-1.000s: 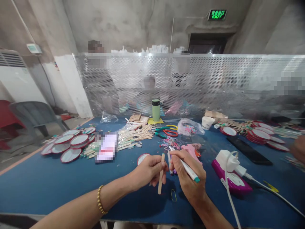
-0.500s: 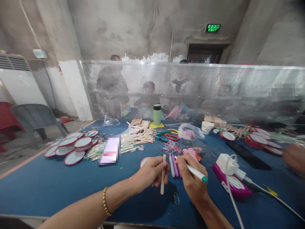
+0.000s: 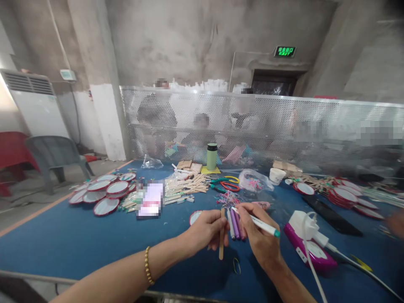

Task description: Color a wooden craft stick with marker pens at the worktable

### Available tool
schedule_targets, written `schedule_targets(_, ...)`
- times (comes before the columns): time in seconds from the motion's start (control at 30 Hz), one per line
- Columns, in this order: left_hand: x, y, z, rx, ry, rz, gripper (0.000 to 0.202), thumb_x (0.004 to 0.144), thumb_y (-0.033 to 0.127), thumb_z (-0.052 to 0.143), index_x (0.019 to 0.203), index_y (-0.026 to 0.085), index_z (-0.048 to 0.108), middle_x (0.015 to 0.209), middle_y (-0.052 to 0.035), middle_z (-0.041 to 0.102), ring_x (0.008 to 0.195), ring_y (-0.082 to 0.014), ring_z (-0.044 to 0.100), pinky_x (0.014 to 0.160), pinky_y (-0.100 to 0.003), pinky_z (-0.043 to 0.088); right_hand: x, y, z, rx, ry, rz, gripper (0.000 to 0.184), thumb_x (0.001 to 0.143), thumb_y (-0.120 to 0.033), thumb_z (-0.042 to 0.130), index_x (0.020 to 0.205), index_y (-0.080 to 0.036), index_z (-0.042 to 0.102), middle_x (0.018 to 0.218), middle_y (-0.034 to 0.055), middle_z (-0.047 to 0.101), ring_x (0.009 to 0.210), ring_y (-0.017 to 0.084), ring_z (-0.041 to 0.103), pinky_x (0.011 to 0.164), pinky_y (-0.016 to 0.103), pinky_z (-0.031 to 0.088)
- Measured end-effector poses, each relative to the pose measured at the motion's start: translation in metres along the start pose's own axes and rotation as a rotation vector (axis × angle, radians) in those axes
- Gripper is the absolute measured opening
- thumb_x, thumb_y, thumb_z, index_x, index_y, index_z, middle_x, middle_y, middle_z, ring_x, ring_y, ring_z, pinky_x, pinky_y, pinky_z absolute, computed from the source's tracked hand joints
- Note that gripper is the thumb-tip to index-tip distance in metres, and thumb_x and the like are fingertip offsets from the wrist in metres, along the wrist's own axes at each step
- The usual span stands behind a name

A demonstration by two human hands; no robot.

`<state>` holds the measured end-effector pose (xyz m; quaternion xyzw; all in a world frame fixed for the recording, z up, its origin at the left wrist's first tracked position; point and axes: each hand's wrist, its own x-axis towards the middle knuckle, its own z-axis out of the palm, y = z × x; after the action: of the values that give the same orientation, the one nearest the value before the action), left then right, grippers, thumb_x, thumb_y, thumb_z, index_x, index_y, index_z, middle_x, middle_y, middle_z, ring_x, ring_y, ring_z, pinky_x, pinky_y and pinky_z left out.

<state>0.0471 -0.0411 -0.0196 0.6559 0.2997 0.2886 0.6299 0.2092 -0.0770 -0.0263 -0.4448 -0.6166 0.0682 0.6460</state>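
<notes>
Between the thumb and fingers of my left hand (image 3: 205,229) is a flat wooden craft stick (image 3: 221,248), held upright. My right hand (image 3: 260,235) grips a white marker (image 3: 264,225) with a green end pointing back to the right; its tip is close to the stick's upper part, and I cannot tell whether they touch. Between my hands several markers (image 3: 236,229), grey, purple and pink, lie on the blue table. A round white disc with a red rim (image 3: 194,217) is partly hidden behind my left hand. Below my hands lies a paper clip (image 3: 236,266).
Red-rimmed discs (image 3: 106,206) are heaped at left beside a phone-like card (image 3: 151,201). Behind are wooden sticks (image 3: 192,185), pliers (image 3: 229,186) and a green bottle (image 3: 211,158). A magenta power strip (image 3: 311,252) with cables stands right. Another person's blurred hand (image 3: 396,223) is at the far right.
The view has shifted, so everything sits slightly further right and lower. Both hands keep their holds on the stick and the marker, with the marker's tip still near the stick's top.
</notes>
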Motion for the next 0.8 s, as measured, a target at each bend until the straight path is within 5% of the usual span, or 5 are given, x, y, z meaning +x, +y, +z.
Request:
schedule_targets(0.27,0.004,0.002,-0.004,-0.005,0.127,0.072,0.041,0.081,0.056,0.061,0.079,0.016,0.055,0.059,0.0,0.063,0.037,-0.0058,0.044,0.038,-0.019,0.033,0.021,-0.025,-0.004,0.242,-0.06,0.2,0.022,0.087,-0.04,0.065,0.086,-0.018,0.065,0.044,-0.0074,0.052,0.035,0.009,0.046,0.038,0.022,0.037)
schedule_targets(0.43,0.005,0.0,-0.006,0.013,0.133,0.055,0.042,0.081,0.057,0.06,0.081,0.016,0.055,0.057,0.0006,0.062,0.035,-0.0055,0.042,0.037,-0.019,0.028,0.025,-0.016,0.009,0.337,-0.022,0.312,0.023,0.083,-0.041,0.065,0.086,-0.018,0.063,0.043,-0.0075,0.053,0.036,0.011,0.05,0.041,0.023,0.041)
schedule_targets(0.8,-0.002,0.009,0.009,0.053,0.136,0.022,0.041,0.079,0.058,0.059,0.078,0.017,0.055,0.055,0.0017,0.06,0.036,-0.0061,0.041,0.038,-0.02,0.026,0.016,-0.005,0.01,0.213,0.032,0.182,0.022,0.081,-0.039,0.066,0.074,-0.019,0.066,0.041,-0.0063,0.052,0.034,0.01,0.046,0.037,0.023,0.04)
